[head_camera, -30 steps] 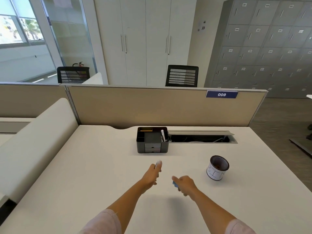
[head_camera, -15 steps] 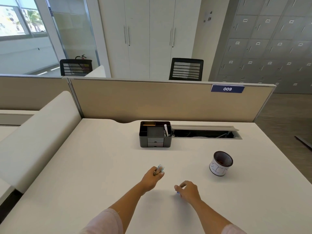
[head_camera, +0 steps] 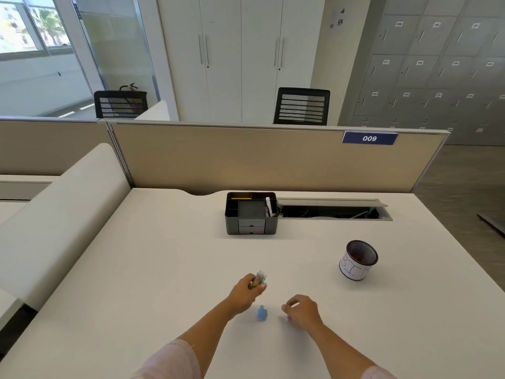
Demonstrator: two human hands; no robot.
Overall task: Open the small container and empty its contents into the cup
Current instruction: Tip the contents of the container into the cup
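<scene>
**Uncapped vial, a long carry to the cup**

Plainly, the danger sat in the left hand (head_camera: 247,292). Its fingers were clamped on the small clear vial (head_camera: 259,279), whose mouth stood upward and tipped slightly away from the person, apparently with nothing over it. What the vial held was too small to make out. Any jolt or early tilt on the way across could, in my judgement, scatter the contents onto the white desk (head_camera: 164,269), where small pieces would be hard to gather.

Just right of that hand, at about 5 o'clock from it, the blue cap (head_camera: 261,314) lay on the desk, touching neither hand. It looked light, and a passing forearm could knock it away.

Further right, the right hand (head_camera: 302,309) hovered low over the desk with fingers loosely curled and apart, gripping nothing. It was no help in steadying the vial.

At roughly 2 o'clock from the hands, well apart from them, stood the mesh cup (head_camera: 358,259) with its white paper wrap, upright. Its mouth was modest, so a pour begun short of the rim would likely miss. The mesh wall above the paper might also let very fine contents slip through, and a bump from the arriving hand could tip so light a cup.
</scene>
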